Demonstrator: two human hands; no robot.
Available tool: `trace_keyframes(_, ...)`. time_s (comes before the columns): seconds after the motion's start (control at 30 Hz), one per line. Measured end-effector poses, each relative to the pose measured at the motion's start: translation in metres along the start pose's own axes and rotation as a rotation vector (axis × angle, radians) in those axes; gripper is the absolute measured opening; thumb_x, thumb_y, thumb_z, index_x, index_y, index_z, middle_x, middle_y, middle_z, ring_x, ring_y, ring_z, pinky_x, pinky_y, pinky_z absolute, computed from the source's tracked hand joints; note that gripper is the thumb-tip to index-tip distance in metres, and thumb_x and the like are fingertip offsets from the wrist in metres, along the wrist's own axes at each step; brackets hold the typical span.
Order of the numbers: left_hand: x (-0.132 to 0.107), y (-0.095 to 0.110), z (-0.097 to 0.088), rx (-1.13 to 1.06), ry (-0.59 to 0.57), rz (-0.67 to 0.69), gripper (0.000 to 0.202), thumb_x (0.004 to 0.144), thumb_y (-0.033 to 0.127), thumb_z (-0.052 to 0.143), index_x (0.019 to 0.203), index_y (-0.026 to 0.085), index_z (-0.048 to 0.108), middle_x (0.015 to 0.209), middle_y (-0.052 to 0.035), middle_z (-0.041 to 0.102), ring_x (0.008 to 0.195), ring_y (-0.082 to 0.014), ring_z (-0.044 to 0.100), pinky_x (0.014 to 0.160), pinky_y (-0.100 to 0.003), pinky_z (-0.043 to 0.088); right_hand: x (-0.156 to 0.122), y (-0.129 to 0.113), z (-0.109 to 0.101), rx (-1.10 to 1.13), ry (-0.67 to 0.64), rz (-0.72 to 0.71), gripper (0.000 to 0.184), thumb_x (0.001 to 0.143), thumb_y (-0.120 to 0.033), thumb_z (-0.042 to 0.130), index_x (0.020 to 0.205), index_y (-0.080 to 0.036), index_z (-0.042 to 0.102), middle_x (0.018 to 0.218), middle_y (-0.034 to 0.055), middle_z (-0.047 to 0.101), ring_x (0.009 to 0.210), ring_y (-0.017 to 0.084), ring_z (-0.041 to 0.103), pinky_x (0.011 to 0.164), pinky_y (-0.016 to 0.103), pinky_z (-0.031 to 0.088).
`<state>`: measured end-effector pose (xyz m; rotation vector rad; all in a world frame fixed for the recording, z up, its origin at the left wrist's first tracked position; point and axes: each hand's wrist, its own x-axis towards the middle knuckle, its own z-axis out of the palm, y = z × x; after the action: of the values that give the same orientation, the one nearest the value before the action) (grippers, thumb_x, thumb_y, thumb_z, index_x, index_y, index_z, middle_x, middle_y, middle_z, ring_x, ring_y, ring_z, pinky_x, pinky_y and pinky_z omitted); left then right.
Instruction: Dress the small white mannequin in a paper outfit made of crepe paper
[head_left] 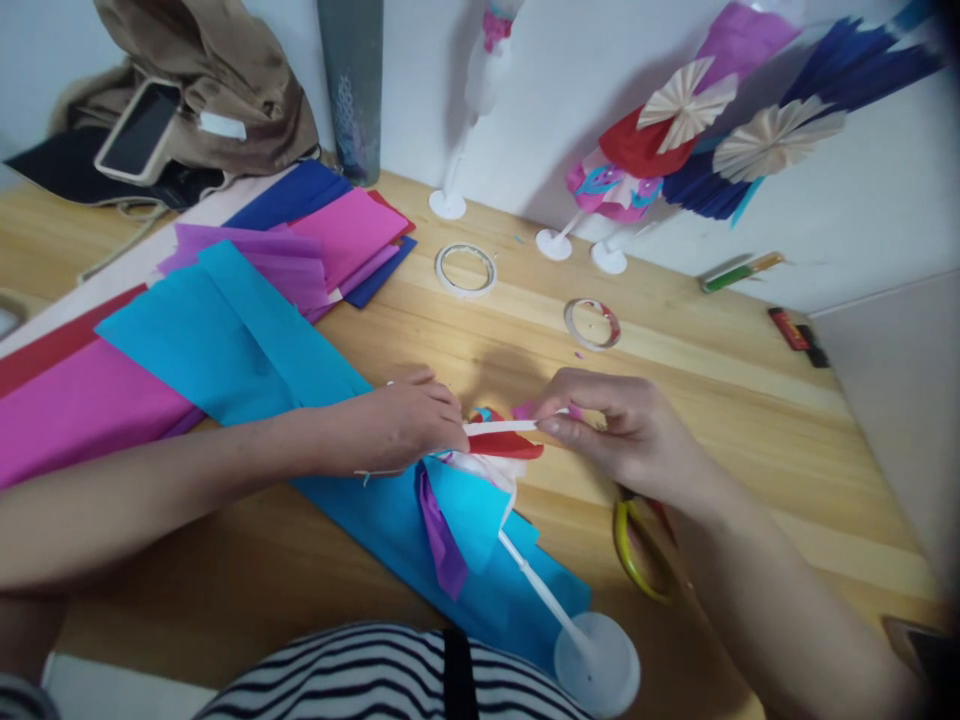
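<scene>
A narrow white strip, looking like double-sided tape, is stretched between my hands over a piece of red paper. My right hand pinches its right end between thumb and fingertips. My left hand is closed around the upper part of a paper-dressed figure and covers the strip's left end. This figure has turquoise and purple paper on it and lies tilted, its white rod and round base towards me. Under it lies a large turquoise paper sheet. My left fingertips are partly hidden.
Coloured papers are spread at the left. Two tape rolls lie beyond my hands. Scissors with yellow handles rest beneath my right forearm. Dressed stands, a bottle, a bag and a phone line the wall.
</scene>
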<state>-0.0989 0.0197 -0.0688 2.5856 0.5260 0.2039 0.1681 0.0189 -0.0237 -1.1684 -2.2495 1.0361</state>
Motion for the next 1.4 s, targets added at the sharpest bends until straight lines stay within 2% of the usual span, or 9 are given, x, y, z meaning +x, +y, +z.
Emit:
trace_keyframes(0.13, 0.0, 0.0, 0.001, 0.016, 0.002, -0.02, 0.021, 0.093, 0.009, 0.06, 0.098, 0.025, 0.073, 0.109, 0.0003, 0.077, 0.111, -0.0192, 0.064, 0.102, -0.034, 0.036, -0.002, -0.012, 0.006, 0.133, -0.125, 0.007, 0.023, 0.096, -0.038, 0.064, 0.08, -0.021, 0.07, 0.08, 0.0053, 0.073, 0.077, 0.019, 0.068, 0.07, 0.031, 0.051)
trace_keyframes(0.23, -0.001, -0.002, 0.003, 0.009, 0.029, 0.021, 0.017, 0.095, 0.013, 0.059, 0.099, 0.023, 0.072, 0.109, -0.0019, 0.077, 0.109, -0.0199, 0.064, 0.1, -0.034, 0.038, -0.003, -0.014, 0.011, 0.297, -0.152, 0.122, 0.03, 0.095, -0.046, 0.064, 0.078, -0.021, 0.066, 0.079, 0.0053, 0.072, 0.076, 0.019, 0.067, 0.07, 0.031, 0.051)
trace_keyframes(0.4, -0.002, -0.005, 0.004, 0.019, 0.038, 0.067, 0.016, 0.095, 0.012, 0.057, 0.1, 0.02, 0.07, 0.111, -0.0045, 0.076, 0.107, -0.0209, 0.064, 0.099, -0.034, 0.04, -0.001, -0.001, 0.02, 0.437, -0.107, 0.305, 0.039, 0.087, -0.059, 0.069, 0.073, -0.024, 0.059, 0.069, 0.0018, 0.063, 0.067, 0.019, 0.06, 0.062, 0.031, 0.048)
trace_keyframes(0.6, -0.002, -0.002, 0.004, 0.069, 0.108, 0.054, 0.02, 0.097, 0.01, 0.055, 0.092, 0.018, 0.072, 0.108, -0.0054, 0.074, 0.097, -0.0204, 0.061, 0.091, -0.032, 0.043, 0.004, 0.006, 0.024, 0.62, -0.061, 0.45, 0.042, 0.078, -0.062, 0.078, 0.08, -0.024, 0.059, 0.08, 0.0073, 0.077, 0.08, 0.026, 0.074, 0.076, 0.038, 0.058)
trace_keyframes(0.8, 0.002, -0.005, 0.007, 0.077, 0.14, 0.038, 0.038, 0.098, 0.013, 0.053, 0.136, 0.015, 0.061, 0.103, -0.0065, 0.076, 0.091, -0.0208, 0.064, 0.089, -0.032, 0.046, 0.003, 0.008, 0.025, 0.732, -0.063, 0.466, 0.041, 0.076, -0.057, 0.083, 0.08, -0.023, 0.06, 0.075, 0.0049, 0.077, 0.076, 0.025, 0.078, 0.073, 0.036, 0.061)
trace_keyframes(0.87, 0.003, -0.006, 0.007, 0.045, 0.146, 0.026, 0.043, 0.099, 0.013, 0.051, 0.141, 0.016, 0.058, 0.106, -0.0065, 0.076, 0.092, -0.0207, 0.065, 0.088, -0.031, 0.047, 0.003, 0.007, 0.025, 0.727, -0.067, 0.468, 0.041, 0.076, -0.057, 0.083, 0.08, -0.023, 0.059, 0.076, 0.0047, 0.077, 0.076, 0.025, 0.078, 0.072, 0.035, 0.061)
trace_keyframes(1.0, 0.0, -0.005, 0.008, -0.084, 0.176, 0.01, 0.036, 0.098, 0.013, 0.05, 0.13, 0.015, 0.065, 0.106, -0.0083, 0.076, 0.097, -0.021, 0.067, 0.09, -0.031, 0.05, 0.002, 0.005, 0.024, 0.709, -0.089, 0.479, 0.043, 0.077, -0.06, 0.081, 0.079, -0.024, 0.058, 0.08, 0.007, 0.079, 0.082, 0.027, 0.079, 0.075, 0.038, 0.063)
trace_keyframes(1.17, 0.001, -0.005, 0.002, -0.203, 0.352, -0.009, 0.029, 0.102, 0.02, 0.044, 0.106, 0.013, 0.072, 0.101, -0.0109, 0.076, 0.098, -0.0201, 0.068, 0.089, -0.031, 0.052, 0.004, 0.003, 0.024, 0.723, -0.1, 0.485, 0.043, 0.076, -0.06, 0.082, 0.079, -0.023, 0.059, 0.077, 0.0053, 0.077, 0.081, 0.026, 0.079, 0.071, 0.036, 0.063)
trace_keyframes(1.4, 0.028, 0.004, -0.011, -0.092, 0.214, -0.179, 0.008, 0.089, 0.016, 0.069, 0.089, 0.016, 0.076, 0.077, -0.0017, 0.067, 0.079, -0.0167, 0.062, 0.073, -0.027, 0.044, 0.004, 0.003, 0.026, 0.642, -0.093, 0.368, 0.043, 0.08, -0.061, 0.079, 0.08, -0.02, 0.064, 0.077, 0.0061, 0.077, 0.073, 0.019, 0.074, 0.069, 0.032, 0.06)
